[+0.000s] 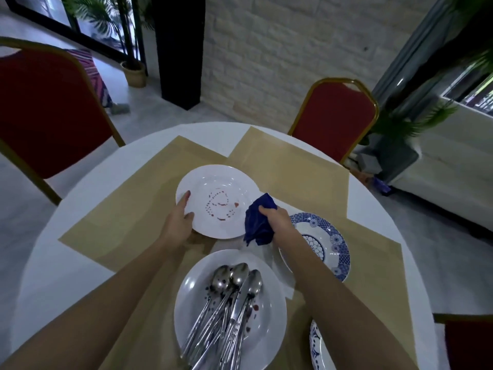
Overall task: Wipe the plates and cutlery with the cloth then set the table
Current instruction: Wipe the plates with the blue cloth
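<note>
Head view. Your left hand (181, 217) grips the near-left rim of the stained white plate (217, 201), thumb on top and fingers curled beneath. Your right hand (277, 218) is clenched round the bunched blue cloth (260, 222), which sits at that plate's right rim, over the gap to a blue-patterned plate (322, 244). Whether cloth and rim touch cannot be told.

Step in hand, as judged: the wiping stage, at its first plate. The red marks in the plate's well look unwiped, and nothing appears laid out as a place setting. The next move calls for you to carry the cloth leftward onto the well and rub over the marks while your left hand steadies the rim.

Count:
- Plates: four. Two are white, one of them the stained plate. Two are blue-patterned, the second (316, 345) cut off by the lower edge.
- Cutlery (229, 303): piled in the nearer white plate (192, 297). It shows three spoon bowls and one knife blade; the bundled handles cannot be counted.
- Cloth: one.
- Red chairs: three, at left (45, 110), far side (336, 116) and lower right (466, 343).

Everything rests on tan mats (133, 209) on the round white counter (53, 263).
</note>
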Demonstrator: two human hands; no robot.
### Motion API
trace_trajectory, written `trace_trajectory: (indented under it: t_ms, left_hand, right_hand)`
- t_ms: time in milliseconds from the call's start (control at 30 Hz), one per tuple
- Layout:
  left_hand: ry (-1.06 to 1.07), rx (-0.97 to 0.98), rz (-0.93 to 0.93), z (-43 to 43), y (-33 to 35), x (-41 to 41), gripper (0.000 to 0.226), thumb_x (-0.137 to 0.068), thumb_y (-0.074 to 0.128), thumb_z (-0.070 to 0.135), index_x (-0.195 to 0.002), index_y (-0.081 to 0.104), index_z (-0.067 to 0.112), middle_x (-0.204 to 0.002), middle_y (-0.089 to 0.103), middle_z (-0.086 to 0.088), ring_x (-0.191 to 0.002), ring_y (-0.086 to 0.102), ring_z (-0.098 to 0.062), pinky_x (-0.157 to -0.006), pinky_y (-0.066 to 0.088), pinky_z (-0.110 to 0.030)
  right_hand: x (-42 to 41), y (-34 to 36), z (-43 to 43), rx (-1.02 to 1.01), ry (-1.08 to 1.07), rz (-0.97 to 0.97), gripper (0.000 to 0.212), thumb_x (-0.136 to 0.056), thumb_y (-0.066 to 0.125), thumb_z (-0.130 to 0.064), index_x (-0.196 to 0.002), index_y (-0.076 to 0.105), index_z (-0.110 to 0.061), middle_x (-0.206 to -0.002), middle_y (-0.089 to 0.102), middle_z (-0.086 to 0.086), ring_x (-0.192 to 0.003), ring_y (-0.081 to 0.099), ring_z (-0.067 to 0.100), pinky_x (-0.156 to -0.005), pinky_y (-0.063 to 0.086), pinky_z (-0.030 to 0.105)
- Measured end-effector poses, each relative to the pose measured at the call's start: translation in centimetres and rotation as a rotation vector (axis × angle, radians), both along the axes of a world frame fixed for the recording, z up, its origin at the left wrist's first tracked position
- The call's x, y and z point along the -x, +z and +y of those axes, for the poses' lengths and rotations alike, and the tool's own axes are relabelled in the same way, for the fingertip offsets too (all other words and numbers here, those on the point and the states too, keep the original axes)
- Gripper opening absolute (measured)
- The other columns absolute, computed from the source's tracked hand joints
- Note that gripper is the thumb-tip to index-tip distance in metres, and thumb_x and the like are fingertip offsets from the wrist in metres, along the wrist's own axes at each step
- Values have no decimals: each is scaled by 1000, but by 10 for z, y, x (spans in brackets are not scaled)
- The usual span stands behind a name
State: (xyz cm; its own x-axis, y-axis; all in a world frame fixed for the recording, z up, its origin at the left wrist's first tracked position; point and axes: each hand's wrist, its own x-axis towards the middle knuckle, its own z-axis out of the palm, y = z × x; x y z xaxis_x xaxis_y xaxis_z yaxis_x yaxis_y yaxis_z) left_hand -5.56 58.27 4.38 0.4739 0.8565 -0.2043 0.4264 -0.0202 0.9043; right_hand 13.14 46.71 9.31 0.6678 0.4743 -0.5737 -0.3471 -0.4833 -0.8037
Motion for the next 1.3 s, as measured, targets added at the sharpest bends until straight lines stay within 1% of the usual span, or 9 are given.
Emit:
trace_trajectory:
  t_ms: [100,200,333,467,600,733,900,1033,1300]
  left_hand:
    - [84,162,-124,1,19,-2,49,-97,39,7,-143,36,23,-136,48,-10,-106,57,-34,-76,57,-37]
    - [110,287,-263,-11,45,-3,50,-97,39,5,-144,35,23,-127,51,-6,-88,59,-25,-49,54,-25]
    - [-1,434,-410,-47,85,-9,49,-99,39,3,-144,35,21,-124,52,-8,-77,63,-22,-48,56,-26]
    - [-167,534,-467,-91,112,-20,50,-98,42,3,-142,38,25,-119,59,-8,-85,65,-28,-58,60,-36]
    - [-258,525,-524,-125,136,-30,50,-98,40,3,-141,40,30,-106,65,-6,-78,66,-25,-55,57,-34]
    - [-194,496,-555,-126,141,-17,52,-98,39,1,-141,41,30,-114,62,-5,-78,66,-23,-54,58,-36]
    - [-263,457,-537,-145,151,3,54,-96,42,-2,-139,43,29,-101,62,-5,-59,65,-15,-53,59,-39]
    - [-349,451,-534,-162,162,-2,53,-96,43,0,-139,43,30,-105,62,-11,-71,63,-24,-54,59,-37]
    - [-314,368,-553,-149,176,8,54,-95,44,-1,-139,44,31,-97,65,-2,-59,64,-16,-50,58,-34]
  right_hand:
    - [-2,19,-10,-46,-8,9,31,-91,64,-16,-120,55,-10,-109,63,13,-99,61,32,-90,51,45]
    - [-13,46,-33,-22,72,-166,13,-92,61,-16,-104,58,-16,-105,66,12,-93,62,28,-84,50,40]
    - [-29,92,-64,135,210,-856,20,-93,53,-18,-110,62,-12,-98,69,8,-86,61,28,-73,45,37]
    - [-27,113,-79,117,249,-1190,33,-94,51,-21,-125,60,-29,-117,66,-4,-105,60,20,-74,37,25]
    - [3,106,-101,265,669,-1259,53,-98,46,-36,-147,33,-25,-157,24,0,-143,22,20,-111,24,39]
    - [19,100,-142,409,1137,-1248,55,-103,22,-44,-153,0,-34,-161,-9,-6,-148,-4,16,-116,8,48]
    - [-3,102,-173,732,898,-1542,54,-103,15,-44,-150,-10,-39,-161,-11,-7,-148,-5,24,-115,5,55]
    - [7,106,-164,540,638,-1559,53,-103,18,-41,-152,-4,-37,-162,-9,-4,-148,-8,25,-118,5,49]
    - [26,130,-203,215,1061,-1324,53,-101,44,-33,-150,24,-33,-159,13,-14,-147,8,7,-114,10,22]
